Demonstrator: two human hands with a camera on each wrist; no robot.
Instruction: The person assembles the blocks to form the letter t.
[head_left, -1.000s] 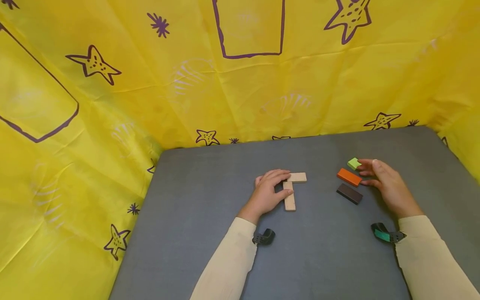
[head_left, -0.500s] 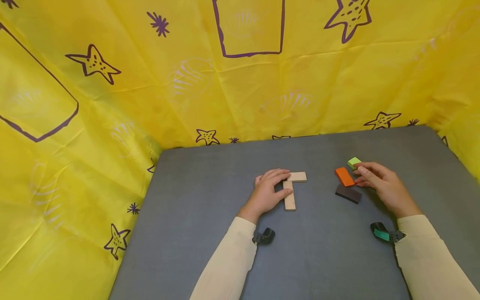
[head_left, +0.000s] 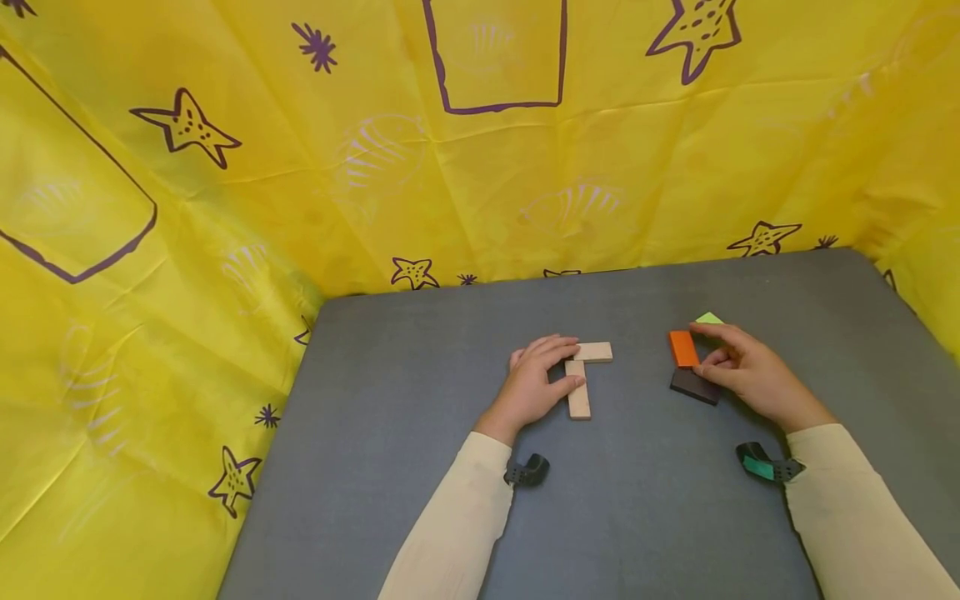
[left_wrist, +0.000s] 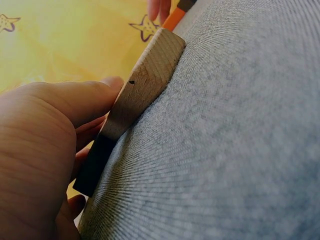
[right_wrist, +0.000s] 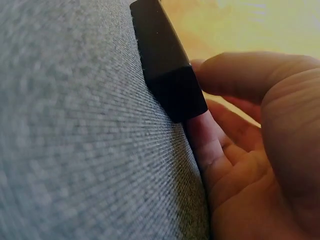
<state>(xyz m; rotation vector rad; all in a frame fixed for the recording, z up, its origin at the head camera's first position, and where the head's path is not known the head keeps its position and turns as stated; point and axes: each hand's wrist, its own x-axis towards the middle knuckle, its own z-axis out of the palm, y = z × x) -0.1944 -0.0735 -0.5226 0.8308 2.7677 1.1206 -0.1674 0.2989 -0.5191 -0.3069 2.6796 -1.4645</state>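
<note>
In the head view my left hand [head_left: 534, 379] rests on two plain wooden blocks. Its fingertips lie on the crosswise block [head_left: 596, 352], and its thumb touches the lengthwise block [head_left: 578, 400] just below. A dark piece [left_wrist: 92, 165] shows beyond the wood in the left wrist view, partly behind the fingers. My right hand [head_left: 750, 367] pinches an orange block [head_left: 682, 348] by its right-hand corners, index finger at the far end and thumb at the near end. Close below the orange block lies a black block [head_left: 694, 387]. A green block [head_left: 708, 318] is mostly hidden behind the index finger.
All the blocks lie on a grey cloth-covered table [head_left: 637, 492]. Yellow patterned cloth [head_left: 487, 192] hangs along the table's back and sides. Black straps with camera mounts [head_left: 531, 470] sit at both wrists.
The right hand has moved left onto the orange block, which has turned from slanting to nearly upright in view and shifted slightly left. The black block has shifted slightly. The left hand stays put.
</note>
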